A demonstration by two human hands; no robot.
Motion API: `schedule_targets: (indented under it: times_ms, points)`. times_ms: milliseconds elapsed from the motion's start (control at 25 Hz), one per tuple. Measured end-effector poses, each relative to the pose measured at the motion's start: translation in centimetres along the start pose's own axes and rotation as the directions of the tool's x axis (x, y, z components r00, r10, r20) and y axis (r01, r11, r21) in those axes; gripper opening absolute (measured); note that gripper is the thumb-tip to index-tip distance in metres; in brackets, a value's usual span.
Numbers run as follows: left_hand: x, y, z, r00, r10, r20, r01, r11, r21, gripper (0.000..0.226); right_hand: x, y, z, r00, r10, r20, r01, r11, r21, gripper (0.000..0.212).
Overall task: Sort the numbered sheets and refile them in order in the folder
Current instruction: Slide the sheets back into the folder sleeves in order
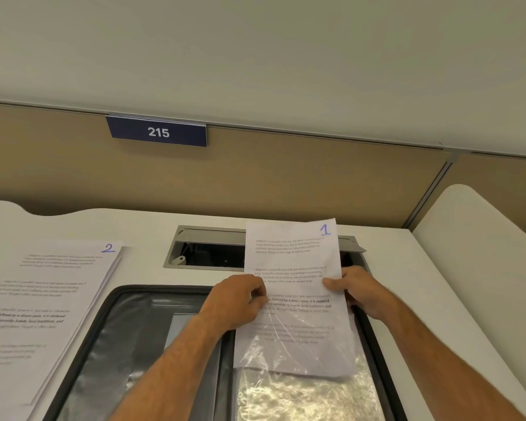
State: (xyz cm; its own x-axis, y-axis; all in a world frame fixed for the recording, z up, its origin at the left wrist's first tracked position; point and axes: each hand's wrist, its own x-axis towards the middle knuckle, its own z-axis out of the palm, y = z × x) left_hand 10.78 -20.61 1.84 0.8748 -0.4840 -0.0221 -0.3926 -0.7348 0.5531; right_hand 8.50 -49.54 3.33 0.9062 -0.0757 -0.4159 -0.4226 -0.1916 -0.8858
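Folder [110,344] open flat on desk [438,284] nearest me, clear sleeves showing. My left hand [237,299] pinches the left edge of sheet 1 [289,259]; my right hand [354,288] grips its right edge. Sheet's lower part sits inside the right-hand plastic sleeve [301,390], so filing has just begun, by my reading. Long axis runs away from me, numbered corner at the far end, over the cable tray [207,247]. Stack topped by sheet 2 [43,299] waits left, unfiled.
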Motion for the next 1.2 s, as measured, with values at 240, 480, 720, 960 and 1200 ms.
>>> schedule_targets:
  times_ms: [240, 480, 720, 960, 1200]
  points:
    - [-0.2, 0.4, 0.1, 1.0, -0.004, 0.008, 0.004, 1.0, -0.025, 0.014, -0.5, 0.0, 0.2, 0.995, 0.004, -0.098, 0.004, 0.997, 0.083, 0.023]
    - [-0.1, 1.0, 0.5, 1.0, -0.009, -0.008, 0.008, 0.998, -0.056, 0.011, -0.4, -0.6, -0.1, 0.992, 0.036, -0.124, -0.025, 0.995, 0.094, 0.02]
    - [-0.1, 1.2, 0.6, 0.999, -0.028, -0.022, 0.026, 0.998, -0.055, 0.011, -0.6, 0.2, -0.7, 0.989, 0.147, -0.012, -0.147, 0.979, -0.139, 0.022]
    - [-0.1, 1.4, 0.8, 0.999, -0.039, -0.032, 0.038, 0.998, -0.051, 0.011, -1.0, -0.5, -0.9, 0.98, 0.196, -0.036, -0.198, 0.939, -0.283, 0.015]
    - [-0.1, 1.8, 1.1, 0.996, -0.072, -0.056, 0.069, 0.996, -0.047, 0.011, -1.4, -1.0, 0.1, 0.989, 0.097, -0.115, -0.122, 0.965, -0.23, 0.016]
